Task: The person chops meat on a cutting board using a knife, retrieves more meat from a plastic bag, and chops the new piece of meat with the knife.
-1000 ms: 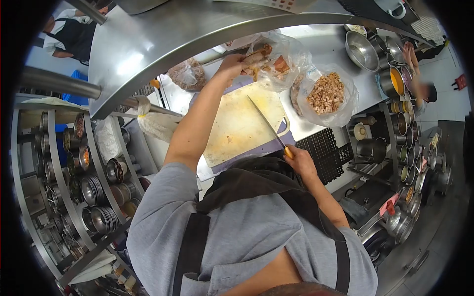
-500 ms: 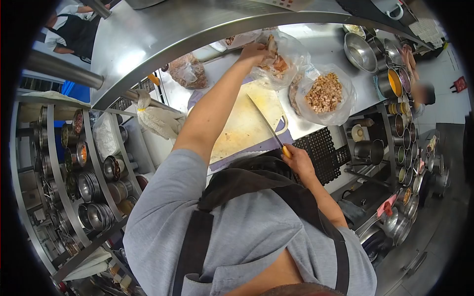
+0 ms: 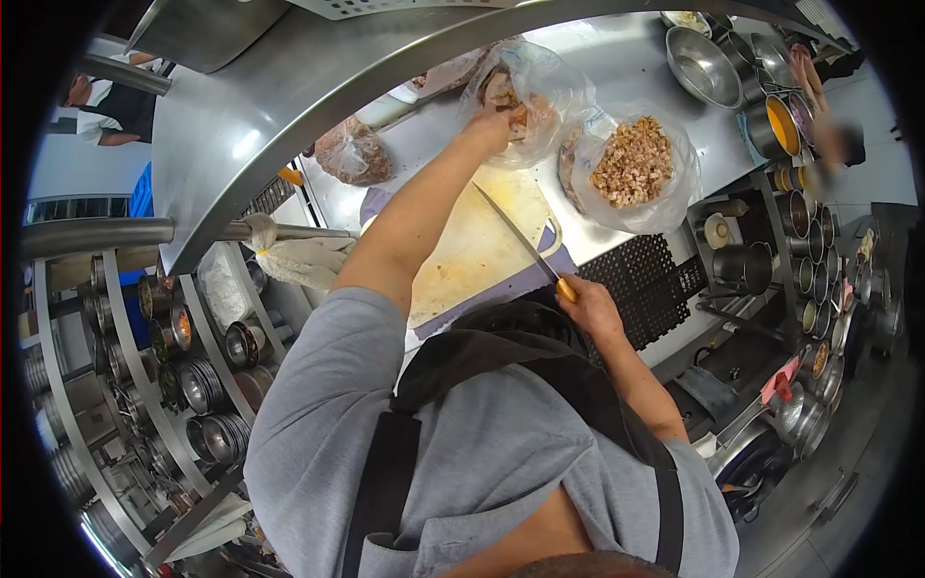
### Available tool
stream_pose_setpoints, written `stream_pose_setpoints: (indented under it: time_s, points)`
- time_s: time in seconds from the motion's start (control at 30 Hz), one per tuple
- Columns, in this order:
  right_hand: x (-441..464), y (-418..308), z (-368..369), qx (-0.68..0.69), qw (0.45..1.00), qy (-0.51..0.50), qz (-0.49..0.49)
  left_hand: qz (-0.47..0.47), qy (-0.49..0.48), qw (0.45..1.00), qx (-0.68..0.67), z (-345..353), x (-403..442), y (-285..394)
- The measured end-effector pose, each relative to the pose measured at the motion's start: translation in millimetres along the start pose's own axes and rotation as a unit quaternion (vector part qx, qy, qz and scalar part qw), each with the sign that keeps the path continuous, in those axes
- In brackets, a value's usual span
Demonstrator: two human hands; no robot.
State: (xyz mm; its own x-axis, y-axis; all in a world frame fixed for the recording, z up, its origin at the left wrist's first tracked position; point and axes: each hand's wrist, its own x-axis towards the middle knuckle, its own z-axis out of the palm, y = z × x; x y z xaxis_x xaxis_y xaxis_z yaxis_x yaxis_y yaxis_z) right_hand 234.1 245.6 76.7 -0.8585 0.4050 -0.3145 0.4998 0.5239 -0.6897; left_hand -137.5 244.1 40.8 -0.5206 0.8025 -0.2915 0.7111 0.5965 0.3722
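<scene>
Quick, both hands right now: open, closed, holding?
Left hand: at the bag of meat; whether its fingers grip anything cannot be told.
Right hand: closed on the knife by its handle.

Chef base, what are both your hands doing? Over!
Right hand gripping knife over cutting board. Left hand at clear plastic bag. Nothing visibly in the way.

You have open room over the cutting board between your left forearm and the slanting knife, but ahead the bag at your left hand and the diced-food bag crowd together, passable steel counter runs from them toward the metal bowl, and a steel shelf overhangs the left.
</scene>
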Motion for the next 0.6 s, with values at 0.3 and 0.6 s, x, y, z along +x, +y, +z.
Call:
stream_pose_setpoints:
  time_s: [0.3, 0.6]
  points:
    - [0, 1, -1, -0.008, 1.0, 0.004, -0.015, 0.01, -0.026, 0.999, 0.026, -2, 8, -7]
    - [-3, 1, 2, -0.009, 1.0, 0.01, -0.012, 0.08, 0.105, 0.989, -0.061, 8, -6, -24]
